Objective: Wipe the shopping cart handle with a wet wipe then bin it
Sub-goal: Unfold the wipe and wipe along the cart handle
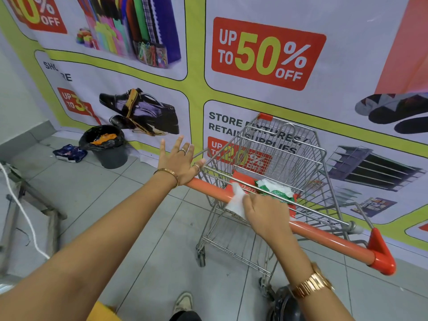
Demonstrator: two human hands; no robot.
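An orange cart handle (328, 239) runs from centre to lower right on a wire shopping cart (278, 158). My right hand (266, 213) presses a white wet wipe (236, 200) onto the middle of the handle, fingers curled over the wipe. My left hand (179, 162) rests its palm heel on the handle's left end, fingers spread and holding nothing. A green and white wipes pack (275, 189) lies on the cart's red child seat just behind the handle. A dark bin (107, 147) with a black liner stands on the floor at the left, by the wall.
A large sale banner (266, 54) covers the wall right behind the cart. A blue wrapper (69, 152) lies on the floor beside the bin. A metal frame with a white cord (25, 205) stands at far left. My shoe (184, 302) shows at the bottom.
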